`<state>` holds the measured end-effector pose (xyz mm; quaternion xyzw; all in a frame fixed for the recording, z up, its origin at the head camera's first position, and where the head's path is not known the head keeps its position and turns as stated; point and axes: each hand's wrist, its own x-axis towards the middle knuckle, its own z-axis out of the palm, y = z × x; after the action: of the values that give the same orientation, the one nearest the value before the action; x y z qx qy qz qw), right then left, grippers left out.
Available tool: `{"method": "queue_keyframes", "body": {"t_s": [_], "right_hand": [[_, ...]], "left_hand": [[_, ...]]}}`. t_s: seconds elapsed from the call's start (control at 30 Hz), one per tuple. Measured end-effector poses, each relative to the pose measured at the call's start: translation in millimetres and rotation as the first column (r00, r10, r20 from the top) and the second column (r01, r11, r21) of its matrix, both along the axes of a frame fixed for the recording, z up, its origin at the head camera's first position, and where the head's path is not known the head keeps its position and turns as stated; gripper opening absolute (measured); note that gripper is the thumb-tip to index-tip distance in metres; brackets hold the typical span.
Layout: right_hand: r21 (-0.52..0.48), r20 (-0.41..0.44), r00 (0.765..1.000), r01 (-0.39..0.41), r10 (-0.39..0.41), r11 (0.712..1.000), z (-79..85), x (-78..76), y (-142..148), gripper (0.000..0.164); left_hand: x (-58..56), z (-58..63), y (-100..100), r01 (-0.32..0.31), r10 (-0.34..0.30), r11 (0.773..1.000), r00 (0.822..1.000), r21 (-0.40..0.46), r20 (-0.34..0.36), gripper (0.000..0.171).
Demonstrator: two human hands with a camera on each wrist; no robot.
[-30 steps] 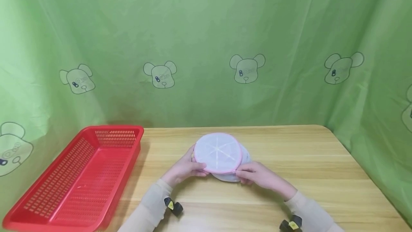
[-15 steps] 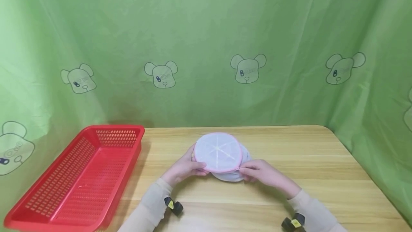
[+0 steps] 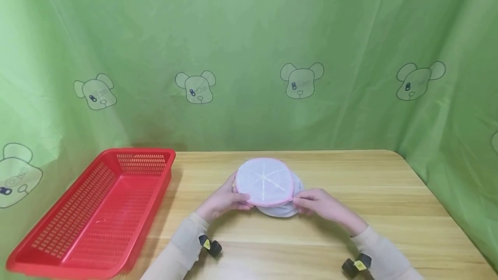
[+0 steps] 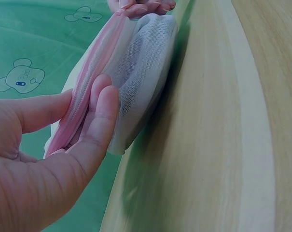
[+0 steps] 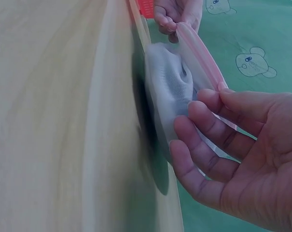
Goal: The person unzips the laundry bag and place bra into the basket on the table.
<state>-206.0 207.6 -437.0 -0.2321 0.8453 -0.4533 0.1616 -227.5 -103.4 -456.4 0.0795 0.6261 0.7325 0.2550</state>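
A round white mesh laundry bag (image 3: 264, 180) with a pink zipper round its lid sits over the middle of the table. White lines cross on the lid like spokes. My left hand (image 3: 225, 198) grips the bag's left rim, thumb on the lid side and fingers below, as the left wrist view shows beside the pink zipper (image 4: 88, 89). At the near right rim my right hand (image 3: 320, 204) pinches the small zipper pull between thumb and forefinger. Its other fingers are loosely bent near the soft mesh side (image 5: 167, 77). The pull itself is mostly hidden by the fingertips.
A red plastic basket (image 3: 113, 215) with slotted walls stands at the table's left. The wooden table (image 3: 365, 176) reaches back to a green curtain (image 3: 249, 111) printed with bear heads. Small black devices are strapped to both wrists.
My right hand has moved a little right and away from me along the bag's rim with the zipper pull. My left hand keeps its grip with hardly any movement.
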Motion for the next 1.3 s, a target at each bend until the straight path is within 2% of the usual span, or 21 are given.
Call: {"method": "queue_keyframes", "body": {"t_s": [0.4, 0.67, 0.97, 1.3], "right_hand": [[-0.001, 0.003, 1.000, 0.002, -0.002, 1.000, 1.5, -2.9, 3.7, 0.025], [-0.022, 0.012, 1.000, 0.024, -0.024, 0.999, 3.6, -2.9, 6.1, 0.026], [0.001, -0.008, 0.998, 0.062, -0.062, 0.998, 3.0, -6.2, 9.4, 0.026], [0.019, -0.006, 0.999, 0.045, -0.045, 0.999, 3.9, -5.3, 8.4, 0.027]], "left_hand": [[0.5, 1.5, 0.9, -0.002, 0.002, 1.000, 1.000, -0.014, 0.001, 0.097], [1.2, 2.4, 0.9, 0.009, -0.008, 1.000, 1.000, -0.016, 0.003, 0.097], [0.5, 2.0, -1.4, 0.023, -0.023, 1.000, 1.000, -0.017, -0.001, 0.096], [-1.4, -0.9, -0.9, 0.004, -0.004, 1.000, 1.000, -0.009, 0.008, 0.097]]}}
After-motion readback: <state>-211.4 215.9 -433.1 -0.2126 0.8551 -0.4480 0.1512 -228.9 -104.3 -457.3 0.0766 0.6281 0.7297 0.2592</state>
